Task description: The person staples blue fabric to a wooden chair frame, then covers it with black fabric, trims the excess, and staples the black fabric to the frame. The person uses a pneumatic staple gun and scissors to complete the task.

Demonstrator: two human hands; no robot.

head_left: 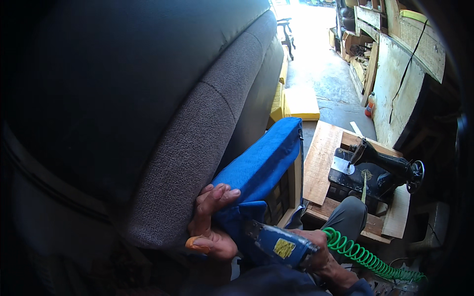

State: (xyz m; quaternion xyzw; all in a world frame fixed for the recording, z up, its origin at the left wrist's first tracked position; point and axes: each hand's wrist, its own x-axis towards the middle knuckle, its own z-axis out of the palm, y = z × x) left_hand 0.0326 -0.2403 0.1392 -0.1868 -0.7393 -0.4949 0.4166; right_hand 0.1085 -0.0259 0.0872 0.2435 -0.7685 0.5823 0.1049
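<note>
A blue fabric-covered padded piece (261, 158) slants away from me, its wooden frame (295, 182) and dark webbing showing on the right side. My left hand (215, 217) lies against its near end, fingers extended over the blue fabric and thumb apart. Orange wrapping covers part of that thumb. In my right hand (321, 254) is a blue staple gun (261, 239) with a yellowish patch on its side. Its nose is close to the near end of the blue piece; contact there is hard to make out. A green coiled air hose (360, 254) runs off to the lower right.
On my left rises a large dark sofa-like piece with a grey fabric roll (192, 123). A black sewing machine (380, 167) sits in a wooden table (318, 158) at right, beside my knee (350, 217). Farther off are yellow foam (303, 104), an orange-red bottle (370, 104) and leaning boards (400, 74).
</note>
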